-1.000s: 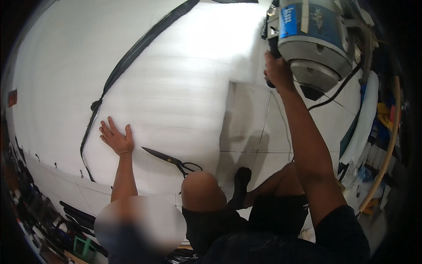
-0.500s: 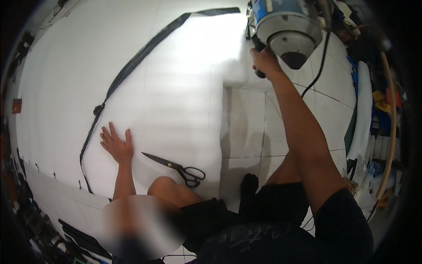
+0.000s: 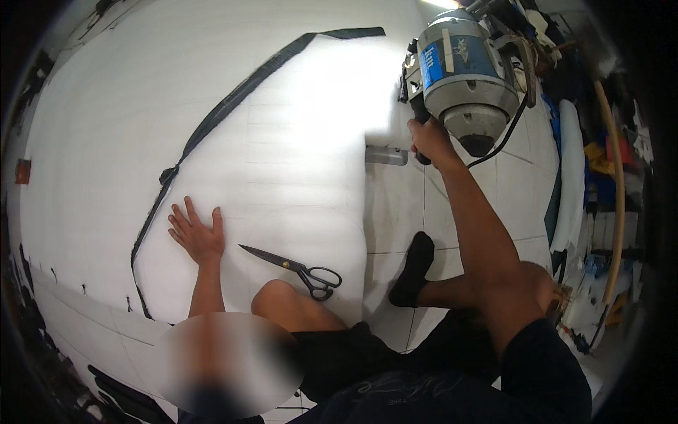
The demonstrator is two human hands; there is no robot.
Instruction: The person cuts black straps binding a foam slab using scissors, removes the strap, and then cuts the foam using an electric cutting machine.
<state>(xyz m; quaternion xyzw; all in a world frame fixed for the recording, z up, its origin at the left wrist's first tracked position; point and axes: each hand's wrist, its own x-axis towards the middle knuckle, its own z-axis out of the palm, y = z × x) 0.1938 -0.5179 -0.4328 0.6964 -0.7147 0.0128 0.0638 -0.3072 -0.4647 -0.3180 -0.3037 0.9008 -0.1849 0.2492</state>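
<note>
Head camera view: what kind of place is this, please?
Probably a fabric or foam cutting workshop. A person sits on a tiled floor with the left hand flat on a large white sheet, the right hand gripping an electric cutting machine. Black-handled scissors lie nearby.

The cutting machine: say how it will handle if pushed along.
The cutting machine looks heavy: a bulky metal motor housing. It is probably top-heavy, apt to tip, so the right hand grips its handle. Its cable may drag.

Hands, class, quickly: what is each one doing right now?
Left hand: open, flat on the white foam sheet.
Right hand: closed around the handle of the electric cutting machine.
</note>
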